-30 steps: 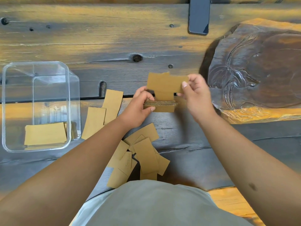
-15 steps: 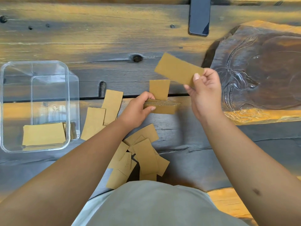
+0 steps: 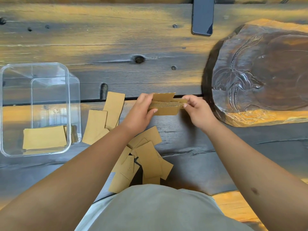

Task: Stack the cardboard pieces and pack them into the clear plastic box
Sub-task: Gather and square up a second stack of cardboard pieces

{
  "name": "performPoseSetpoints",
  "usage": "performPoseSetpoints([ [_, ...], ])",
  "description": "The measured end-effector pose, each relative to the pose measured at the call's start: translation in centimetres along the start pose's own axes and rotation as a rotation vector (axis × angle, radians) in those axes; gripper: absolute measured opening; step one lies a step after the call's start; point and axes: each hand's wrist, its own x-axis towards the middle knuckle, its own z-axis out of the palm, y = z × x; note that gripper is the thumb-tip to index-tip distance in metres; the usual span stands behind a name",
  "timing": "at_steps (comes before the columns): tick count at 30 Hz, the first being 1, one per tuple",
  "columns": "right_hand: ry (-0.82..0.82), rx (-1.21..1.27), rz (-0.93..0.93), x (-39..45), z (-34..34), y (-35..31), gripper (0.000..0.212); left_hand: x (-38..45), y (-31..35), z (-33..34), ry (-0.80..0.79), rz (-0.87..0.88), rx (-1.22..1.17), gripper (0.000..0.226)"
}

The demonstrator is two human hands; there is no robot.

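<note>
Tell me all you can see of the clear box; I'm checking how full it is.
The box is a clear plastic tub, rectangular with rounded corners, upright and open on top, standing on the wooden table at the person's left. No hand touches it. A short stack of cardboard lies flat at its near end; the rest of its floor shows bare. Loose cardboard pieces lie on the table just right of it.

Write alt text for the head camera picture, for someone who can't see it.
Both hands, left hand and right hand, hold a cardboard stack above a wooden table. Loose cardboard pieces lie nearby; a clear plastic box sits left.
</note>
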Motion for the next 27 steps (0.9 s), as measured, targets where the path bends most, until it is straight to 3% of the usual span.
performPoseSetpoints([
  [4,-0.037,-0.155,-0.002,0.6,0.1,0.2,0.027,0.0,0.0,0.0,-0.014,0.073,0.082,0.054],
  [9,-0.344,-0.059,-0.015,0.1,1.0,-1.0,0.073,0.5,0.5,-0.3,-0.004,0.139,0.256,0.045],
  [11,-0.375,-0.048,0.005,-0.1,1.4,-1.1,0.075,0.4,0.5,-0.5,-0.034,0.17,0.314,0.04],
  [17,-0.21,-0.168,-0.092,-0.2,2.8,-0.4,0.042,0.7,1.1,-0.7,0.002,0.195,0.469,0.034],
  [22,-0.16,-0.218,-0.055,0.1,2.3,-0.7,0.045,1.4,1.0,-1.6,-0.003,0.235,0.48,0.037],
  [24,-0.135,-0.17,-0.017,-0.3,2.1,-1.3,0.064,1.6,0.9,-1.6,-0.042,0.218,0.442,0.034],
  [26,0.011,-0.181,-0.12,-1.1,1.8,-2.3,0.081,1.7,0.9,-1.6,-0.046,0.203,0.44,0.034],
  [27,0.104,-0.227,-0.222,-1.5,1.7,-2.9,0.078,1.7,0.9,-1.6,-0.047,0.199,0.436,0.034],
])
